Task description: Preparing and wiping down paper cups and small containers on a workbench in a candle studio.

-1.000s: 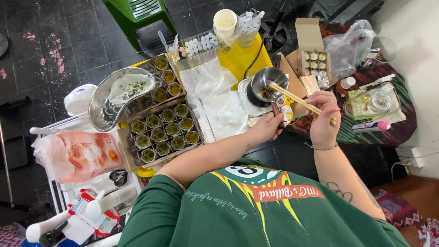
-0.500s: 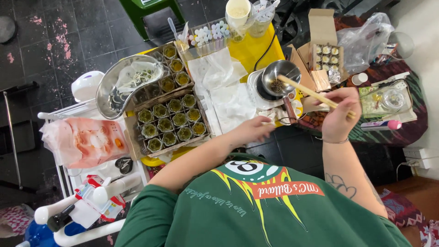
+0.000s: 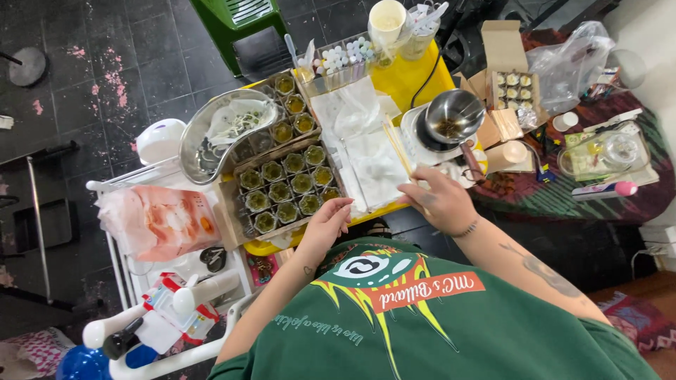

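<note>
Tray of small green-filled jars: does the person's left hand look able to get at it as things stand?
Probably yes. The left hand hangs empty right beside the tray of small jars, fingers near the closest row, nothing between them.

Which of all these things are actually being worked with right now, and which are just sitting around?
In use:
- right hand on the wooden sticks
- left hand beside the tray of small jars
- white cloth

Lying about:
- metal pot
- kidney-shaped metal dish
- cardboard box
- orange plastic bag
- green chair
</note>
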